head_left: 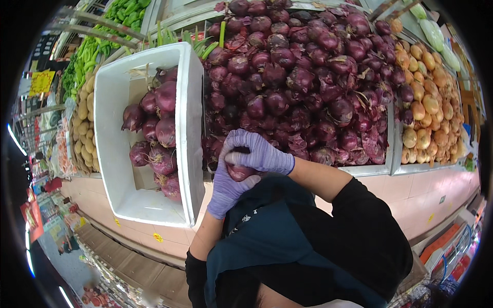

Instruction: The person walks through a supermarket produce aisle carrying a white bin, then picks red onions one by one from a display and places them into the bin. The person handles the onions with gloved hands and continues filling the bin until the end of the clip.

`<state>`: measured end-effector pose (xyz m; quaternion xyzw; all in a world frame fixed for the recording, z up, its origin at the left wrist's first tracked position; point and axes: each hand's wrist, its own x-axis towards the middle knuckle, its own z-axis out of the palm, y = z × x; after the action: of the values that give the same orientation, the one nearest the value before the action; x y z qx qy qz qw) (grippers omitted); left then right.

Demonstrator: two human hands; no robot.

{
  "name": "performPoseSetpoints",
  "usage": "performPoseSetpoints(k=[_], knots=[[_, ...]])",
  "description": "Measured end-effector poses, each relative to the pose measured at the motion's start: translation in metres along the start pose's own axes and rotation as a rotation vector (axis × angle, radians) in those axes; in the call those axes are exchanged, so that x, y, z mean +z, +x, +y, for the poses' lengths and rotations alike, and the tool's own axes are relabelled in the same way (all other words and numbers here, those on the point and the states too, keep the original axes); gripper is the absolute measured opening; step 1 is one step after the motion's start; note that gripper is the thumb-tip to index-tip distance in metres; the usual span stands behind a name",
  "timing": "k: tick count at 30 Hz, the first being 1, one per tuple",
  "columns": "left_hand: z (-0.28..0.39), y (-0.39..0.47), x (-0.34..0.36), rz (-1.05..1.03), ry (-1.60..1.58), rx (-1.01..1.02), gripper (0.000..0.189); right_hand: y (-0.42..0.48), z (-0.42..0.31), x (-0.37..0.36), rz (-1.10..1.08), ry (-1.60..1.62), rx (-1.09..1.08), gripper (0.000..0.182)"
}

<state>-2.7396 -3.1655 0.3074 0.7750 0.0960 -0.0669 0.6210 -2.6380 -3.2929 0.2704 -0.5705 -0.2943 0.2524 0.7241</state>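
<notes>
A red onion (239, 172) is between my two hands, both in purple knitted gloves, close to my apron. From below and the left, my left hand (230, 184) holds it. My right hand (259, 152) lies over its top with curled fingers. Beyond my hands spreads a large heap of red onions (300, 81) in a display bin. A white foam box (188, 115) stands to the left of my hands, with several red onions (161, 158) inside, some showing dry roots.
Yellow onions (431, 104) fill the bin at the right. Potatoes (84, 127) lie left of the foam box, with green peppers (86, 57) behind. A metal bin rim (369, 170) runs along the front. A long brown surface (131, 265) is at the lower left.
</notes>
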Motion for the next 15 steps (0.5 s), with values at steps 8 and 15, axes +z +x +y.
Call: performPoseSetpoints(k=[8, 15], knots=[[0.021, -0.001, 0.001, -0.105, -0.710, -0.280, 0.086, -0.022, 0.031, -0.037, 0.247, -0.613, 0.542, 0.021], [0.035, -0.026, -0.120, 0.567, -0.102, 0.274, 0.082, -0.107, 0.014, -0.161, 0.873, -1.509, 0.349, 0.047]])
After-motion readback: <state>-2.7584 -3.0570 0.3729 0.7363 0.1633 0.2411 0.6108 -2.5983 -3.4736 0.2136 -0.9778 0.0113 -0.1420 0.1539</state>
